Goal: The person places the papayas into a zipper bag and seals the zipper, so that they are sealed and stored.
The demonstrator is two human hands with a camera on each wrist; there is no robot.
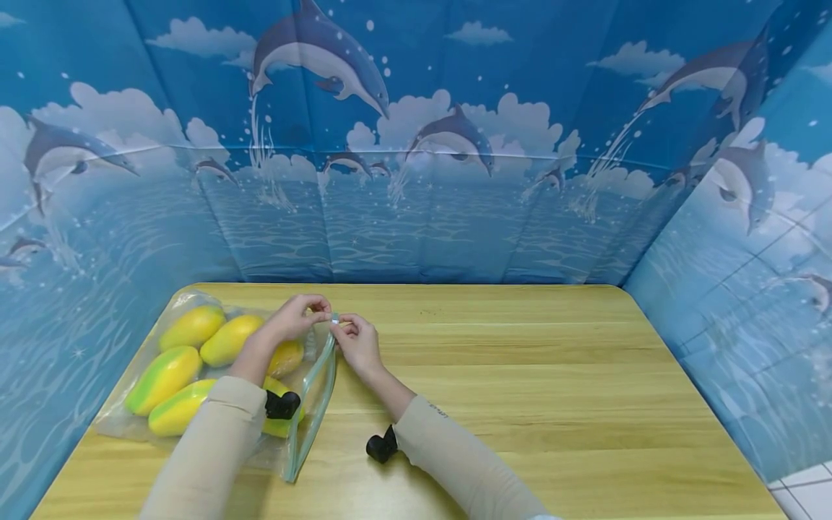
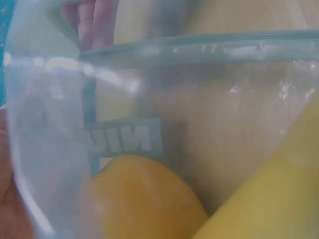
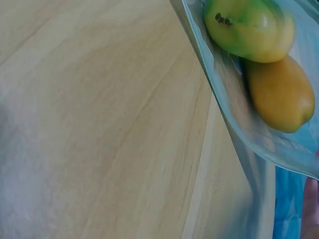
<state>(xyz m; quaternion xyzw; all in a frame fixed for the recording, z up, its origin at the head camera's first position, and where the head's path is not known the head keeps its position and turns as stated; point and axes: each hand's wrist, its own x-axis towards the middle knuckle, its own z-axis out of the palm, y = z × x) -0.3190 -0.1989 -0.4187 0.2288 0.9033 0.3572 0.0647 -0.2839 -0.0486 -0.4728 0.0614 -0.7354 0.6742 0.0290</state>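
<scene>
A clear zip bag lies on the left of the wooden table with several yellow-green fruits inside. Its teal zip strip runs along the bag's right edge. My left hand and right hand meet at the far end of that strip, each pinching it between thumb and fingers. In the left wrist view the bag's plastic fills the frame over an orange-yellow fruit. The right wrist view shows the bag's edge with a green-yellow fruit and an orange one.
A blue dolphin-print backdrop walls the table on the left, back and right. Bare wood stretches to the right of the bag. A black camera is strapped to each wrist.
</scene>
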